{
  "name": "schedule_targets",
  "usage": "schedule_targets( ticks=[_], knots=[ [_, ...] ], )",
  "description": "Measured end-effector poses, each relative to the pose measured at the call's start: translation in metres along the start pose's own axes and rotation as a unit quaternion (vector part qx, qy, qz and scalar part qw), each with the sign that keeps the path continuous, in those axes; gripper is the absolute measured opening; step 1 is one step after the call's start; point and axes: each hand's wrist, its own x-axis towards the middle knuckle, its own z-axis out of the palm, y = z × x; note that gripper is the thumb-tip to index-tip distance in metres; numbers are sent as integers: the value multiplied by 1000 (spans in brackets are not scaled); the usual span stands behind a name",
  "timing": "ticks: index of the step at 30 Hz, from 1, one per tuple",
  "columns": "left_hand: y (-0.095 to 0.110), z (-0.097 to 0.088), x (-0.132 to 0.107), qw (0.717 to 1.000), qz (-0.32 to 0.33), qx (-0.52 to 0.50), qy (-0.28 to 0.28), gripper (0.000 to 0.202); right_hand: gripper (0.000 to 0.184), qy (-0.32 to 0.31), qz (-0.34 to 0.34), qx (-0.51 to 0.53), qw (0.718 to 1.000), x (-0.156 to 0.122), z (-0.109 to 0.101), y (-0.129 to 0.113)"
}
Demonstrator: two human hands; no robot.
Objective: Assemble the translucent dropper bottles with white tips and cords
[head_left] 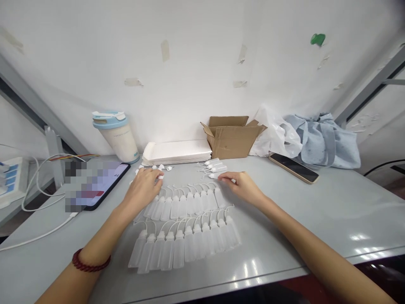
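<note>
My left hand [146,183] reaches over a scatter of small white caps [169,168], palm down, its fingers bent and the thumb apart from them. Some caps are hidden beneath it. My right hand [240,185] has its fingertips closed at the end of a small white bottle [215,175], which lies beside a few others like it. Between my arms, small translucent squeeze bottles lie in two rows, a near row [179,249] and a far row [190,203]. Each has a white top with a thin curved strip or tube on it.
Along the wall stand a tumbler [117,137], a stack of white sheets or envelopes [179,151], an open cardboard box [234,141], a white plastic bag [274,133] and a blue cloth bag [327,141]. One phone [294,167] lies right; a lit device [109,185] with a cable lies left.
</note>
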Motion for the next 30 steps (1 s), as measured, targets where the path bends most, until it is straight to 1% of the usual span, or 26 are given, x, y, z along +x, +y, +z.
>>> schedule_targets(
  ticks=[2, 5, 7, 10, 12, 14, 16, 20, 23, 27, 28, 30],
  knots=[
    [3, -1, 0, 1000, 5, -9, 7, 34, 27, 7, 6, -10, 1000, 1, 0, 3],
    [8, -3, -1, 999, 24, -31, 24, 32, 23, -4, 6, -14, 1000, -1, -4, 1],
    [12, -4, -2, 997, 46, -54, 44, 30, 19, -39, -4, -13, 999, -4, -8, -5],
    [17, -5, -4, 992, 61, -82, 71, 28, 20, -110, -15, -38, 993, -9, -11, -14],
    [21, -5, -6, 991, 67, -89, 80, 27, 20, -131, -6, -70, 989, -11, -11, -18],
    [24, -6, -7, 989, 88, -87, 82, 22, 18, -129, 8, -91, 987, -11, -8, -19],
    [27, -7, -9, 986, 122, -83, 78, 19, 17, -126, 18, -97, 987, -11, -4, -17],
    [33, -8, -12, 981, 169, -79, 59, 17, 17, -109, 32, -96, 989, -9, 2, -14],
    [36, -7, -14, 979, 181, -84, 47, 17, 18, -83, 42, -92, 991, -9, 4, -12],
    [37, -6, -16, 974, 195, -109, 44, 19, 16, -48, 53, -78, 994, -8, 2, -13],
    [39, -7, -16, 974, 192, -116, 45, 20, 15, -38, 55, -68, 995, -7, 2, -15],
    [43, -10, -19, 976, 161, -140, 40, 18, 13, -13, 55, -28, 998, -8, 1, -19]
  ],
)
